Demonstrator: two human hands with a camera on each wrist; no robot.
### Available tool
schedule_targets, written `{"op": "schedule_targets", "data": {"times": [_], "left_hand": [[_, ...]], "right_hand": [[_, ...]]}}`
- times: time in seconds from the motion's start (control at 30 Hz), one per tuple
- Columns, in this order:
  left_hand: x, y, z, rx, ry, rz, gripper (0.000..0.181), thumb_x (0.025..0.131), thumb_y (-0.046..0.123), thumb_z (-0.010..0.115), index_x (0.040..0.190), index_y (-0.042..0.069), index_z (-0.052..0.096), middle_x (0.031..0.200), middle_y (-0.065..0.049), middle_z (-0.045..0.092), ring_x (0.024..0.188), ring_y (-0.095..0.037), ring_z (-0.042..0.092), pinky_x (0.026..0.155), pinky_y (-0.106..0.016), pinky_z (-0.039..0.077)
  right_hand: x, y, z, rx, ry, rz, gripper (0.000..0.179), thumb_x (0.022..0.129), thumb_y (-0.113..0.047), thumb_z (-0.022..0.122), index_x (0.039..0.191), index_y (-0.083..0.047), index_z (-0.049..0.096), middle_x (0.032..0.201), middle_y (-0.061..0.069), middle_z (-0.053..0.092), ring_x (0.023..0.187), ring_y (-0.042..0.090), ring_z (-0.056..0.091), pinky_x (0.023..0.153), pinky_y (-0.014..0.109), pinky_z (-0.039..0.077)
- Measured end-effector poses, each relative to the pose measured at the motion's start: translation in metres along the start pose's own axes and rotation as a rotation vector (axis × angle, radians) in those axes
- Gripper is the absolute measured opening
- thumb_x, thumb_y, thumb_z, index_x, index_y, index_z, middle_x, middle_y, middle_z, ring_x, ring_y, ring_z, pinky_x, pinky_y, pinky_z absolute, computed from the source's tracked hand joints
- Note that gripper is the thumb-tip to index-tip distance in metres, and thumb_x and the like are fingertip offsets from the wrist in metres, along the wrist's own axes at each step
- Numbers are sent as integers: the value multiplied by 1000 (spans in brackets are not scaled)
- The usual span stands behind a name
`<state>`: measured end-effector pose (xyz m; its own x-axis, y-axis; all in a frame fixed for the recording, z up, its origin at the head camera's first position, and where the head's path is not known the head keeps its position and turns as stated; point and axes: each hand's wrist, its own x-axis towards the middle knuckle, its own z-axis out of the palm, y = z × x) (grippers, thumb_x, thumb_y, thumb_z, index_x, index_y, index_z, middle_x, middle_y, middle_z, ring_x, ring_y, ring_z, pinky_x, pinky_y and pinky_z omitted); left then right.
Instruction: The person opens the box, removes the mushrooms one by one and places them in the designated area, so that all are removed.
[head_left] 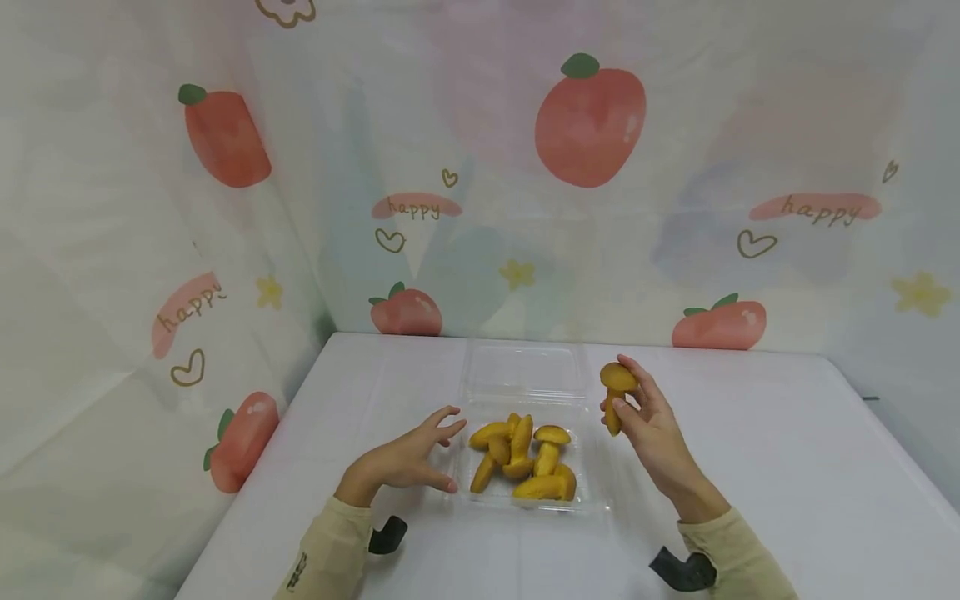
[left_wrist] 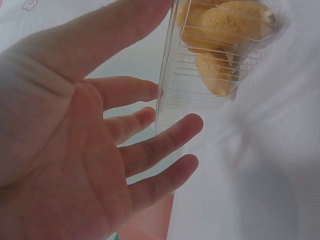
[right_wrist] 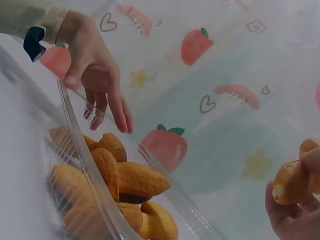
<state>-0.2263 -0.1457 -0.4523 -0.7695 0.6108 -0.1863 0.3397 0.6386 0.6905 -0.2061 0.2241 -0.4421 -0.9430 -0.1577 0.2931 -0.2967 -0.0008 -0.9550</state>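
A clear plastic clamshell box (head_left: 592, 502) lies on the table with its lid (head_left: 525, 367) folded back toward the wall. Several yellow-brown mushrooms (head_left: 519, 446) are piled inside it. To the right of the box, my right hand (head_left: 651, 425) pinches one more mushroom (head_left: 618, 379) by its stem, cap up, raised above the table. My left hand (head_left: 408, 458) is at the box's left side, fingers spread and slightly bent, thumb at the rim. In the left wrist view, the fingers (left_wrist: 165, 140) reach along the outside of the box wall, the palm bare.
A white cloth covers the table (head_left: 750, 433). Behind it and to the left hangs a pale curtain (head_left: 480, 167) printed with red fruit, hearts and the word happy. Dark straps (head_left: 386, 535) hang at both sleeve cuffs.
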Motion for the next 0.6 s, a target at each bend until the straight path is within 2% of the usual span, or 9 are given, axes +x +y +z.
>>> {"op": "schedule_targets", "data": {"times": [0.13, 0.27, 0.33, 0.47, 0.6], "left_hand": [[1, -1, 0, -3, 1, 7, 96, 84, 24, 84, 159, 3, 28, 169, -13, 11, 138, -33, 49, 114, -59, 39], [0, -2, 1, -18, -7, 5, 95, 85, 24, 84, 159, 3, 28, 170, -13, 11, 138, -36, 47, 114, -61, 37], [0, -3, 2, -22, -11, 3, 95, 85, 24, 83, 160, 4, 28, 170, -13, 11, 140, -36, 46, 115, -61, 37], [-1, -4, 1, -12, -4, 5, 96, 85, 24, 84, 160, 5, 27, 170, -14, 11, 141, -37, 45, 115, -62, 36], [-1, -3, 1, -13, 4, 12, 96, 84, 23, 84, 160, 5, 27, 170, -14, 11, 141, -38, 45, 115, -63, 36]], "right_hand": [[1, 4, -5, -171, 70, -127, 54, 102, 1, 53, 153, -5, 35, 128, -8, 51, 92, 5, 64, 81, 13, 54], [1, 8, -15, -323, 101, -173, 54, 97, 5, 60, 148, -2, 42, 122, -10, 54, 86, 3, 63, 73, 14, 54], [1, 10, -22, -386, 90, -171, 55, 96, 6, 62, 147, 0, 43, 122, -5, 54, 85, 1, 63, 72, 15, 54], [3, 12, -34, -464, 37, -139, 56, 96, 6, 62, 147, 3, 41, 123, 15, 54, 87, -3, 64, 72, 14, 55], [4, 15, -46, -490, -11, -70, 59, 96, 8, 55, 152, 1, 36, 131, 27, 49, 90, 5, 66, 74, 13, 54]]}}
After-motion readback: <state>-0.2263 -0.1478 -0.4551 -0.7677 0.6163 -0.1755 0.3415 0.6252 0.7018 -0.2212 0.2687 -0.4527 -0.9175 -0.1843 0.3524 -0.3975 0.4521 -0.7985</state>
